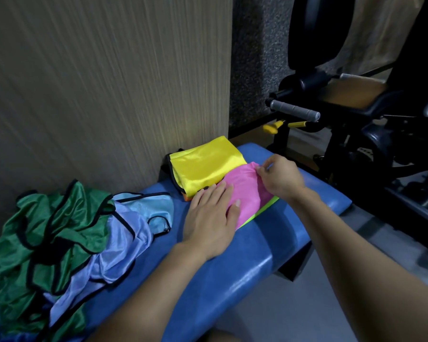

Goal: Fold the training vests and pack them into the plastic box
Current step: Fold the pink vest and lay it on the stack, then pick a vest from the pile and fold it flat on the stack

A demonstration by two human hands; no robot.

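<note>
A pink vest (248, 191) with a neon-green edge lies on the blue padded bench (245, 257). My left hand (211, 218) presses flat on its near end with straight fingers. My right hand (279, 177) pinches the pink fabric at its far corner. A folded yellow vest (203, 164) lies on a small stack against the wall, just behind the pink one. A loose green vest (47, 233) and light blue vests (131, 225) lie crumpled in a heap at the left of the bench. No plastic box is in view.
A striped wall panel (109, 82) runs right behind the bench. Black gym equipment (356, 114) with a grey handle and yellow parts stands to the right. Grey floor (356, 280) lies below the bench's right end.
</note>
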